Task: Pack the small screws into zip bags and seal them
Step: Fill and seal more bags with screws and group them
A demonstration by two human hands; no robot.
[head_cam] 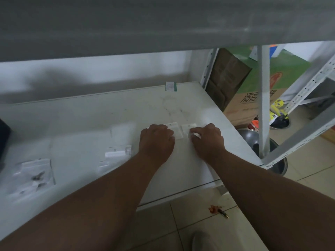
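Observation:
Both hands rest palm-down on the white shelf board (90, 120). My left hand (156, 140) presses on a small clear zip bag (175, 130) whose top edge shows past the fingers. My right hand (208, 139) lies on a second small zip bag (187, 130) beside the first, fingers curled over its right side. A pile of clear zip bags with dark screws (37, 175) sits at the left. More clear bags (116, 153) lie in the middle. The frame is blurred, so whether the two bags under my hands hold screws is unclear.
A grey upper shelf (163, 20) hangs low overhead. A small green-edged card (171, 86) sits at the board's far edge. Perforated shelf posts (263, 98), cardboard boxes (253, 98) and a metal bucket (253, 142) stand to the right. A pen (222, 213) lies on the tiled floor.

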